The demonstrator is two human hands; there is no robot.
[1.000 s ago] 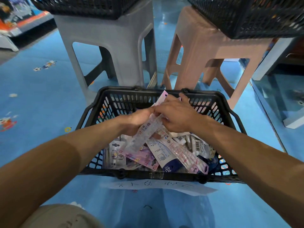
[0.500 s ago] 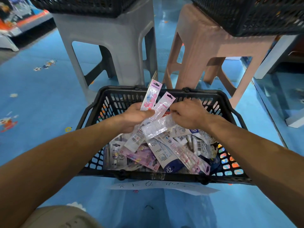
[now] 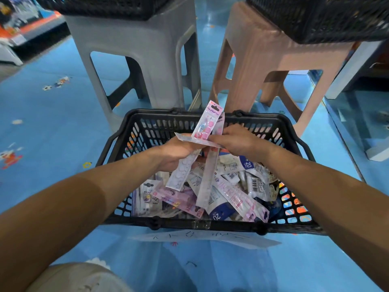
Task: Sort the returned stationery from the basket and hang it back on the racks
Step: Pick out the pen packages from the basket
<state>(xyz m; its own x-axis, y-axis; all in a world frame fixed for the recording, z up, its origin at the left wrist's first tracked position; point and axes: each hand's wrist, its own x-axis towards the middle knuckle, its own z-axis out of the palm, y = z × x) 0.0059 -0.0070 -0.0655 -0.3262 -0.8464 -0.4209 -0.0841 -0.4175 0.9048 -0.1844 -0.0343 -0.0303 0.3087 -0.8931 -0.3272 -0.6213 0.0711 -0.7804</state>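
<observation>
Floor; both hands round packets

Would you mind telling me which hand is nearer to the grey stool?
Left: the left hand is in front of the grey stool; the right hand is further right, before the pink stool.

The floor is blue with little pictures. A grey stool stands top middle, a pink stool right beside it.
</observation>
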